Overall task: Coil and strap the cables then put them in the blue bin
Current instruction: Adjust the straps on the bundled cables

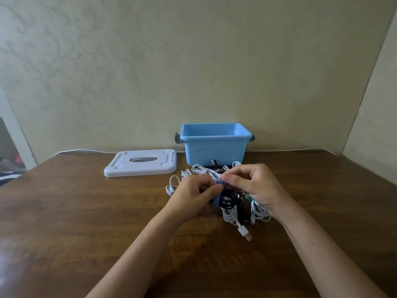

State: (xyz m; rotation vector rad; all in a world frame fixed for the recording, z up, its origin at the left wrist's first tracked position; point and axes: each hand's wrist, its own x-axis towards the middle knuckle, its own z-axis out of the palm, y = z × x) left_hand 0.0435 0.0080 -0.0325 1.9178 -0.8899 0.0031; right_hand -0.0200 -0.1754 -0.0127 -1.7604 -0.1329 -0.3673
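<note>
The wooden worktop is occupying the whole near field, running back to a patterned wall.

The blue bin is standing upright at the far edge of the worktop, right of centre, against the wall, with grey latches showing at both ends. Nothing is showing inside it from this angle.

The pale lid is lying flat just to the left of the bin, apart from it, a slot showing in its top.

A pile of white cables is lying on the worktop directly in front of the bin, spreading left and right behind and beneath the hands. One white plug end is pointing toward the near edge.

The left hand is gripping the left side of a coiled black cable, fingers curled round it, holding it over the pile. Whether the coil is touching the cables below cannot be determined.

The right hand is positioned just right of the left, its thumb and forefinger pinching the upper end of the blue strap.

The strap is wrapping round the left part of the black coil, its lower portion lying across the bundle and its upper end sitting between the two hands.
</note>
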